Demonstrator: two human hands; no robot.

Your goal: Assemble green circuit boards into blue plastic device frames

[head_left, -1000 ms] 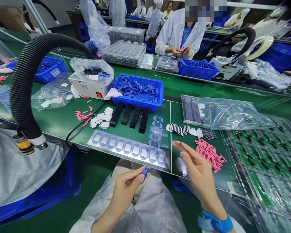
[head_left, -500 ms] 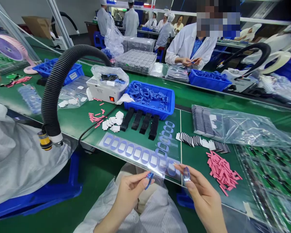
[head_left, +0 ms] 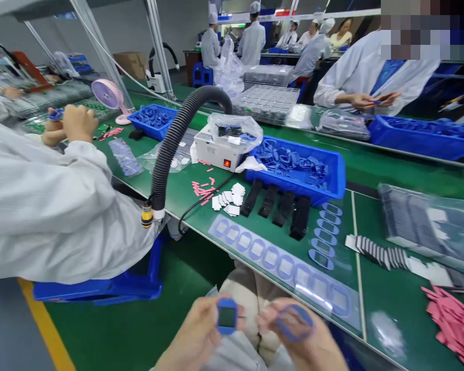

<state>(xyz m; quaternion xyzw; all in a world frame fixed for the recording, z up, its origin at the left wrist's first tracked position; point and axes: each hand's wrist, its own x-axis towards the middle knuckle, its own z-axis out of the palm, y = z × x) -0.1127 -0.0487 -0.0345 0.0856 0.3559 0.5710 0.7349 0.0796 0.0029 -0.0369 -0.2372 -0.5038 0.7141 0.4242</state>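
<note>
My left hand (head_left: 197, 327) pinches a small blue oval frame (head_left: 227, 330) with a dark square window facing me. Close by on the right, my right hand (head_left: 313, 337) is closed on a see-through oval piece with a blue rim (head_left: 294, 323), a little blurred. Both hands are above my lap, in front of the table edge. Beyond them lies a clear strip of blue-rimmed oval films (head_left: 270, 256) along that edge. A second column of such ovals (head_left: 325, 231) runs back from it.
Behind the films stand black strips (head_left: 299, 216) and a blue bin (head_left: 334, 185) of blue frames. White pads (head_left: 228, 198) and pink strips (head_left: 203, 189) lie left; more pink strips (head_left: 450, 322) lie right. A black hose (head_left: 164, 165) arches beside a co-worker's white sleeve (head_left: 81, 180).
The view has swung left, so the table things sit farther right. My left hand has turned the blue frame to show its dark window; the oval in my right hand now shows more of its face.
</note>
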